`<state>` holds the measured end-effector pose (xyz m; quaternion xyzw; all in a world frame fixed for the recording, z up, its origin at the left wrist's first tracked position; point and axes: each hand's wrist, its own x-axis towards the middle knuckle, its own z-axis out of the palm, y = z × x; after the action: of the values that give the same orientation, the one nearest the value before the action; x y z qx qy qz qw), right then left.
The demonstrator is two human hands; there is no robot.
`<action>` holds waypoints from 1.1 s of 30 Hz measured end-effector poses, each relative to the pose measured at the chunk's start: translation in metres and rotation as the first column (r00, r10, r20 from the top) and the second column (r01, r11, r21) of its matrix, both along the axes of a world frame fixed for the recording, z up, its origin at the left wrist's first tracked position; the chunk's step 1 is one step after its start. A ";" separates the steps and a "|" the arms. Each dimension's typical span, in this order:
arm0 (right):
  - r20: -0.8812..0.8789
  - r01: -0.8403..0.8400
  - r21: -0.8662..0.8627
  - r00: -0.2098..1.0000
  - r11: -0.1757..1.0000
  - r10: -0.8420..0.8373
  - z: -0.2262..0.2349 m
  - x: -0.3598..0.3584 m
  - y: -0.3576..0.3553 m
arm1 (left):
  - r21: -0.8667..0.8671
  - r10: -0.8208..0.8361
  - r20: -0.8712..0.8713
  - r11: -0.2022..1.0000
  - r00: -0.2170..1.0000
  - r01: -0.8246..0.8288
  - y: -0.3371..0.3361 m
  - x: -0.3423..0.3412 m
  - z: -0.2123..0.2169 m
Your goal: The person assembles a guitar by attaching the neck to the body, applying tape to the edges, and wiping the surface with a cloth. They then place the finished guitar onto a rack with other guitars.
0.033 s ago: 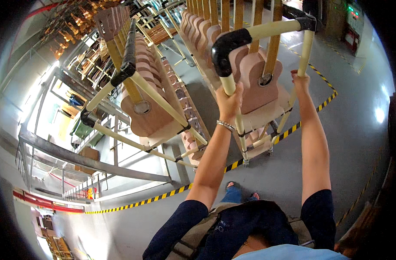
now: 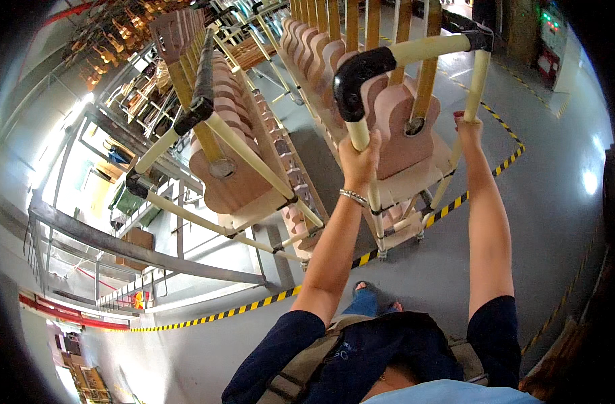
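Note:
Both my hands grip the near end of a wheeled rack made of cream tubes with black joints. My left hand [image 2: 358, 160] is closed round the left upright tube [image 2: 357, 132], below a thick black elbow joint [image 2: 356, 74]. Arms stretched forward, I have my right hand [image 2: 470, 129] closed round the right upright tube [image 2: 478, 84]. Between my hands stands a row of unfinished guitar bodies [image 2: 403, 151] with round sound holes, lined up one behind another. Flat wooden strips [image 2: 425, 87] rise from them. A beaded bracelet [image 2: 353, 196] circles my left wrist.
Close on the left stands a second rack [image 2: 250, 165] with more guitar bodies [image 2: 220, 185]. A curved-looking metal rail [image 2: 146, 246] runs farther left. Yellow-and-black tape [image 2: 254, 304] marks the grey floor [image 2: 422, 276]. A cabinet with green lights [image 2: 551, 40] stands at the far right.
The rack's near end and my hands appear very slightly farther right in the picture. Both hands keep their hold on the tubes.

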<state>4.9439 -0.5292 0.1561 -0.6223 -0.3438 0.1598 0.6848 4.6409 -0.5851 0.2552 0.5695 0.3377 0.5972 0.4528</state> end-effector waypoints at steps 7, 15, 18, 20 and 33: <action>0.113 0.062 -0.033 0.992 0.998 -0.058 0.008 -0.019 0.041 | 0.233 0.235 -0.071 0.949 0.969 -0.213 0.040 -0.009 -0.007; 0.193 -0.120 0.016 0.974 0.993 0.114 0.005 -0.083 0.107 | 0.065 0.409 -0.074 0.912 0.909 -0.405 0.095 -0.083 0.012; 0.084 -0.200 -0.036 0.976 0.979 0.202 0.012 -0.131 0.119 | 0.077 0.472 0.041 0.877 0.881 -0.474 0.112 -0.111 0.018; 0.044 -0.243 -0.055 0.969 0.969 0.245 0.020 -0.150 0.129 | 0.045 0.505 -0.002 0.862 0.863 -0.505 0.134 -0.134 0.011; -0.006 -0.313 0.038 0.950 0.949 0.314 0.032 -0.139 0.141 | 0.115 0.442 0.034 0.889 0.897 -0.442 0.154 -0.112 0.024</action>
<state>4.8045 -0.3885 0.1882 -0.5462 -0.4368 0.2641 0.6642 4.5289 -0.4311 0.2793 0.5019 0.4204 0.7055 0.2712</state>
